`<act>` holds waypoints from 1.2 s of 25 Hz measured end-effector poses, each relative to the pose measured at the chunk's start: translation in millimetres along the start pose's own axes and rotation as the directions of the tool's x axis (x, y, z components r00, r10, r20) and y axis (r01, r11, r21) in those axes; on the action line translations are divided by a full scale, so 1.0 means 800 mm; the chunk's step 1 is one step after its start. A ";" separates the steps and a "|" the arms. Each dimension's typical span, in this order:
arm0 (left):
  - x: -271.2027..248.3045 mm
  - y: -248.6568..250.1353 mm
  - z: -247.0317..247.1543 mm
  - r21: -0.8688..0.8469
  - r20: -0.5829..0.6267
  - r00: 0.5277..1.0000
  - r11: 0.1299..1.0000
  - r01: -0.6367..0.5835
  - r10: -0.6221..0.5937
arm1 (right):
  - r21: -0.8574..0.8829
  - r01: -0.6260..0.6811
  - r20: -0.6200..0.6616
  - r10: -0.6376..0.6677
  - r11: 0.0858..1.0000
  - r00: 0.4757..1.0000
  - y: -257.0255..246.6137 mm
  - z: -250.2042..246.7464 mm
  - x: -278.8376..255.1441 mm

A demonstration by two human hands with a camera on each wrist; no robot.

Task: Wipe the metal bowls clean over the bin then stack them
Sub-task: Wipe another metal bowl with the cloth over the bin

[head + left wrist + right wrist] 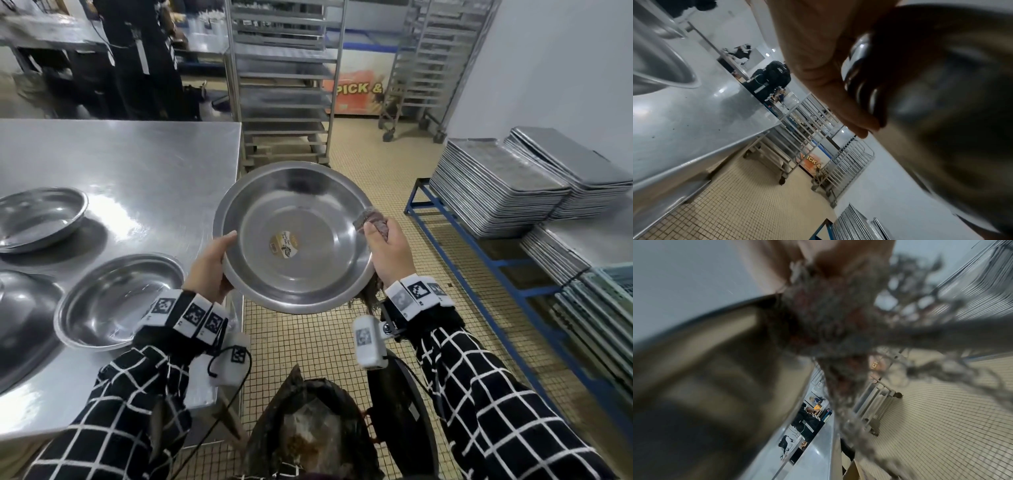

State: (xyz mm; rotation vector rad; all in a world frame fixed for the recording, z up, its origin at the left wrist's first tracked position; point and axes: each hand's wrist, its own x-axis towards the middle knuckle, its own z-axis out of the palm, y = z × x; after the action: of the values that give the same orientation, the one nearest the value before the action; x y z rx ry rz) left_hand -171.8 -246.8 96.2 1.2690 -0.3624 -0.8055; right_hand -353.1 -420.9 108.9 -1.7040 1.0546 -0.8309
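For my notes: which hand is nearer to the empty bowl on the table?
Left. The left hand grips the held bowl's rim just right of the table bowl; the right hand is across the held bowl.

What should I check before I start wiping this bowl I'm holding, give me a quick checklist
1. Left hand has a grip on the bowl rim: ok, thumb over the edge.
2. Right hand holds the cloth: ok, it is bunched in the fingers at the right rim.
3. Bowl over the bin: cannot tell; the bowl sits ahead of the opening in the head view.
4. Bowl interior ready to wipe: ok, it faces up with a round sticker in the middle.
5. Residue inside: cannot tell, only reflections show.
6. Place to stack afterwards: ok, the nearest bowl on the table sits upright by the left wrist.
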 end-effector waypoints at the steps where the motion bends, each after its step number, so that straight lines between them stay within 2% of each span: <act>1: 0.000 0.000 0.003 0.012 -0.043 0.999 1.000 -0.002 0.003 | 0.009 -0.004 -0.012 0.004 1.000 1.000 0.000 0.003 0.000; 4: 0.003 -0.013 0.022 0.013 -0.168 0.986 1.000 -0.005 0.008 | 0.095 -0.071 -0.079 0.079 0.993 0.994 0.000 0.020 -0.004; 6: 0.002 -0.032 0.036 0.007 -0.182 0.983 0.999 0.041 -0.039 | 0.146 -0.116 -0.120 0.134 0.982 0.984 -0.002 0.031 -0.006; 9: -0.010 -0.064 0.058 0.020 -0.001 0.994 0.994 0.107 -0.107 | 0.190 -0.116 -0.182 0.151 0.975 0.972 -0.005 0.047 -0.011; 13: -0.011 -0.065 0.054 0.149 0.100 0.991 0.986 0.070 -0.085 | 0.192 -0.079 -0.200 0.118 0.978 0.973 -0.004 0.044 -0.013; 15: -0.006 -0.052 0.038 0.047 0.149 0.987 0.998 0.047 -0.053 | 0.183 -0.067 -0.167 0.098 0.981 0.981 -0.003 0.031 -0.011; 17: -0.004 -0.033 0.019 -0.135 0.201 0.978 0.990 -0.028 0.055 | 0.130 -0.037 -0.097 0.050 0.991 0.994 -0.004 0.015 -0.009; 19: -0.007 -0.011 0.009 -0.219 0.163 0.977 0.970 -0.102 0.139 | 0.061 -0.010 -0.006 0.010 0.998 1.000 -0.008 0.005 -0.008; 22: -0.005 -0.005 0.010 -0.130 -0.094 0.991 0.986 -0.103 0.091 | 0.069 -0.017 0.003 0.016 0.997 1.000 -0.011 0.007 -0.008; 23: -0.002 -0.013 0.014 -0.110 -0.136 0.988 0.991 -0.083 0.067 | 0.089 -0.033 -0.022 0.035 0.996 0.999 -0.012 0.011 -0.010; 27: 0.007 -0.058 0.034 -0.017 -0.131 0.991 1.000 0.020 -0.022 | 0.173 -0.136 -0.087 0.153 0.976 0.984 -0.011 0.040 -0.017; 30: 0.007 -0.081 0.038 0.229 -0.001 0.999 0.972 0.044 -0.045 | 0.205 -0.138 -0.156 0.172 0.969 0.973 -0.008 0.058 -0.017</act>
State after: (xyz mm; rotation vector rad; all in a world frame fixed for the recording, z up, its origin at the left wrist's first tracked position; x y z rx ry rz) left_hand -209.5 -277.7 42.8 1.4954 -0.4410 -0.8219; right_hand -315.9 -390.7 98.7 -1.3871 1.1684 -0.9599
